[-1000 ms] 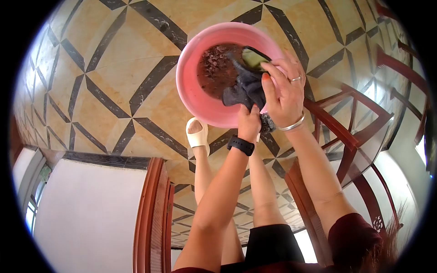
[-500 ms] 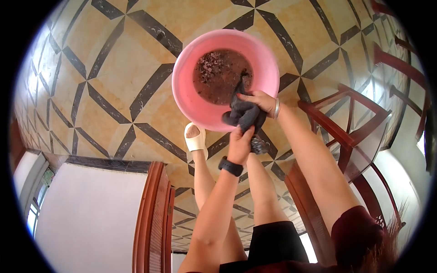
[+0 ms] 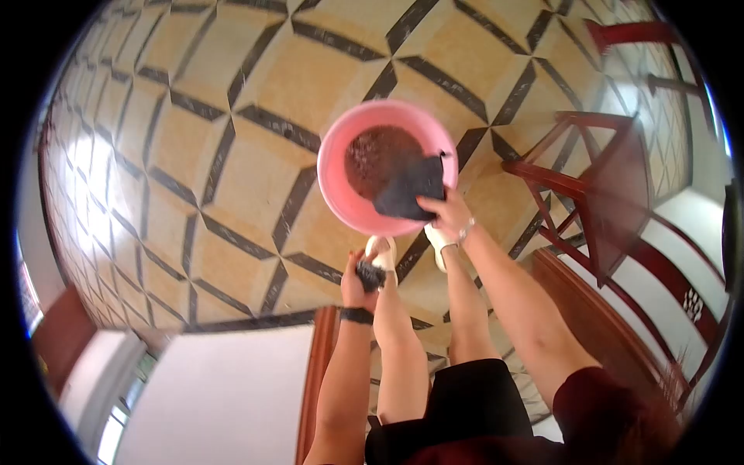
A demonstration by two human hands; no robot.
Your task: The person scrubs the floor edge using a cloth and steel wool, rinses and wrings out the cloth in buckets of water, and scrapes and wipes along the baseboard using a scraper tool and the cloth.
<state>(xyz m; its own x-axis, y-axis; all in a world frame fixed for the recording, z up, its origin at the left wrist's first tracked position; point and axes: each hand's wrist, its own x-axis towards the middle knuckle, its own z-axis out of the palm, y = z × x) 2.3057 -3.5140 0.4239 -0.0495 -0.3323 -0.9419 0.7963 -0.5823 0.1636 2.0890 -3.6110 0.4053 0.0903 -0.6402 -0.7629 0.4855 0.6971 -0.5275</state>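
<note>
A pink basin (image 3: pixel 333 194) stands on the floor with brownish water and dark debris in it. My right hand (image 3: pixel 448 211) grips a dark grey cloth item (image 3: pixel 412 187) by its lower right edge, over the near right side of the basin. My left hand (image 3: pixel 358 285), below and left of the basin, is closed round a dark grey, shaggy scrubber-like object (image 3: pixel 370 276). The two hands are apart, and the cloth hangs from the right one only.
A dark red wooden chair (image 3: pixel 570 182) stands to the right, another at the upper right. My white slippers (image 3: pixel 385 254) are just below the basin. A wood-edged white wall (image 3: pixel 225 395) is at the lower left. Floor tiles (image 3: pixel 256 163) have dark strips.
My left hand has let go of the cloth and moved down and left with the shaggy object. The cloth is now spread out flatter in my right hand. The view has shifted and turned.
</note>
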